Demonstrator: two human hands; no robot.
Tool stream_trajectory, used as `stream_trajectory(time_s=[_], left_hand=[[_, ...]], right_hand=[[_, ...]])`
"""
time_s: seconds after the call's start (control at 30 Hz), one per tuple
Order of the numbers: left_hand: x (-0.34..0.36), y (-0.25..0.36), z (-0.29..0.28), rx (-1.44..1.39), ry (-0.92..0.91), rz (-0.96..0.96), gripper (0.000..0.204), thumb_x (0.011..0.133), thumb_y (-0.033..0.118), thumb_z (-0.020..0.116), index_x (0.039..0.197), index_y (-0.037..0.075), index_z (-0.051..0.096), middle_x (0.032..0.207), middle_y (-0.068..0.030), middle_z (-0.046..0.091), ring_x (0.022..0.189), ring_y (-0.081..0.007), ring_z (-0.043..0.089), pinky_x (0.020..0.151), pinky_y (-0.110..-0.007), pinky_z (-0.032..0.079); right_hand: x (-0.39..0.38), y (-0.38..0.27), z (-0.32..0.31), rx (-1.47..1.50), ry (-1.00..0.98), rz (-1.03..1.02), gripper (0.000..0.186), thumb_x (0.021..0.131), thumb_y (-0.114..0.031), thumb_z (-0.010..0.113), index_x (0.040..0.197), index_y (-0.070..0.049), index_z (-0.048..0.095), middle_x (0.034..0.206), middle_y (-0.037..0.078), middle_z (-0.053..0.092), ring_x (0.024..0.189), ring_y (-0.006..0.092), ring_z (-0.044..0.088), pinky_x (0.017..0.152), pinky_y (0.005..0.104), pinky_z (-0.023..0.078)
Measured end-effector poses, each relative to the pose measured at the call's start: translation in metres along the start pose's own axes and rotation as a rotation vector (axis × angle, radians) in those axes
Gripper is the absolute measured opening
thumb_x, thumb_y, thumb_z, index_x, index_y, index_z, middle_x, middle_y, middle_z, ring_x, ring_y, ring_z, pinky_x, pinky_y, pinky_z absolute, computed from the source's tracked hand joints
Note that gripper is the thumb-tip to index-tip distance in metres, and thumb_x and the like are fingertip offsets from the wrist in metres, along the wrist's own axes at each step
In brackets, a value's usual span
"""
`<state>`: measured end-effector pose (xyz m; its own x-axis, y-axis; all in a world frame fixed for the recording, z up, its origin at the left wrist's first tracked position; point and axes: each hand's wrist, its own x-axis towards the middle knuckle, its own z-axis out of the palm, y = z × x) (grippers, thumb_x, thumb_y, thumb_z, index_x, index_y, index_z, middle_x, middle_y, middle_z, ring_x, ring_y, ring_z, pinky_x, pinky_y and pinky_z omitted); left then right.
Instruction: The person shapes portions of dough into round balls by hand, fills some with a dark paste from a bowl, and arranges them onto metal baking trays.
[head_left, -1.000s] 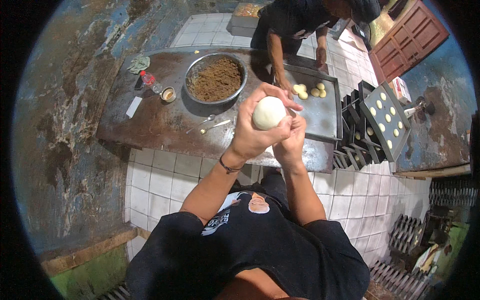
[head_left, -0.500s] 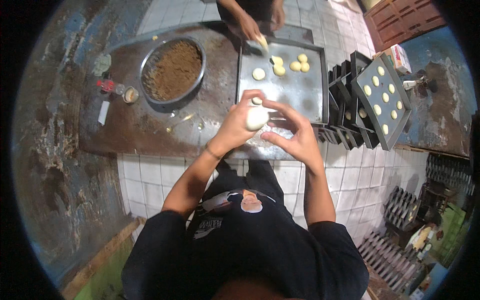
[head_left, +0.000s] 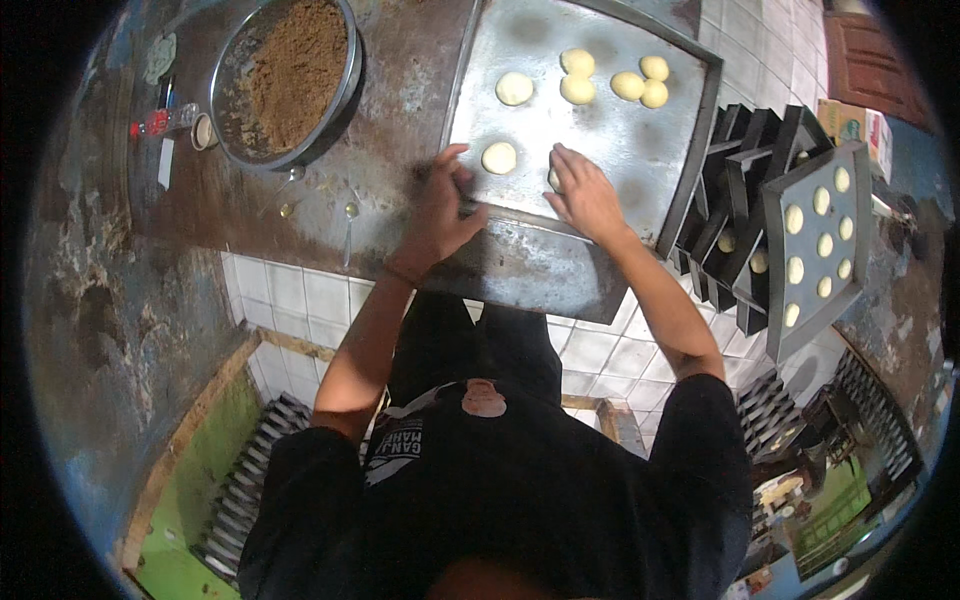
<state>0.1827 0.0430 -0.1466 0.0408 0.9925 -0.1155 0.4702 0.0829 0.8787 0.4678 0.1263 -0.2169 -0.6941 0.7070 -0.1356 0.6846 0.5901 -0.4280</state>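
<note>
A shallow metal baking tray [head_left: 610, 135] lies on the table before me, with pale dough balls on it. My right hand [head_left: 590, 195] rests low over the tray's near part. Its fingers curl over a small dough ball [head_left: 553, 180], mostly hidden beneath them. To its left sits a round dough ball [head_left: 499, 158], touched by neither hand, with another dough ball [head_left: 514, 89] behind it. My left hand [head_left: 440, 208] hovers by the tray's left near corner, fingers apart and holding nothing. Farther back lie several yellower dough balls [head_left: 577, 89] in clusters.
A big metal bowl [head_left: 345, 95] of brown crumbly filling stands at left. Nearby are a small cup [head_left: 203, 132], a plastic bottle [head_left: 160, 122] and spoons [head_left: 350, 212]. At right, stacked dark trays [head_left: 745, 165] lean beside a tray of dough balls [head_left: 770, 230].
My left hand has let go of a dough ball, which sits on the tray. My right hand has come down onto the tray. The other person's hands have left view, and the view has shifted.
</note>
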Motion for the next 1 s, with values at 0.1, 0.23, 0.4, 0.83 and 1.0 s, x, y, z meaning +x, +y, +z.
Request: stream_trajectory(time_s=[0.1,0.23,0.4,0.83,1.0], left_hand=[[-0.024,-0.009,-0.012,0.029,0.052,-0.151,0.090,0.081,0.002,0.081,0.154,0.010,0.031,0.122,-0.0098,0.050,0.070,-0.0125,0.044,0.070,-0.029,0.047],[-0.031,-0.008,0.002,0.005,0.085,-0.278,0.088,0.080,0.001,0.081,0.153,0.010,0.033,0.120,-0.0082,0.051,0.071,-0.0105,0.044,0.068,-0.029,0.046],[-0.022,0.014,0.023,-0.101,0.086,-0.286,0.084,0.082,0.002,0.081,0.152,0.010,0.036,0.116,-0.0073,0.053,0.068,-0.0088,0.042,0.063,-0.026,0.044],[-0.015,0.045,0.028,-0.109,0.067,-0.289,0.075,0.083,0.005,0.080,0.147,0.010,0.042,0.104,-0.0063,0.054,0.067,-0.0098,0.042,0.060,-0.027,0.042],[-0.005,0.056,0.026,-0.193,0.095,-0.199,0.060,0.091,0.004,0.077,0.143,0.006,0.048,0.115,-0.0110,0.062,0.086,-0.0160,0.062,0.077,-0.031,0.052]], right_hand=[[0.012,0.003,0.001,-0.206,-0.064,-0.158,0.085,0.100,-0.046,0.062,0.159,0.008,0.031,0.168,0.019,0.032,0.154,0.0313,0.034,0.128,0.0430,0.028],[0.019,0.013,0.007,-0.060,-0.130,-0.189,0.082,0.105,-0.048,0.053,0.162,0.005,0.026,0.172,0.020,0.024,0.160,0.0331,0.023,0.131,0.0446,0.020],[0.031,0.018,-0.019,0.253,-0.174,-0.025,0.078,0.108,-0.047,0.050,0.165,0.000,0.024,0.172,0.021,0.024,0.161,0.0335,0.020,0.132,0.0481,0.018],[0.093,0.135,-0.091,-0.288,-0.005,0.040,0.047,0.093,-0.002,0.057,0.139,-0.007,0.061,0.146,0.015,0.061,0.129,0.0335,0.062,0.101,0.0420,0.057],[0.128,0.152,-0.090,-0.276,-0.189,0.209,0.024,0.087,-0.014,0.069,0.108,-0.004,0.077,0.111,0.015,0.078,0.099,0.0323,0.075,0.085,0.0405,0.062]])
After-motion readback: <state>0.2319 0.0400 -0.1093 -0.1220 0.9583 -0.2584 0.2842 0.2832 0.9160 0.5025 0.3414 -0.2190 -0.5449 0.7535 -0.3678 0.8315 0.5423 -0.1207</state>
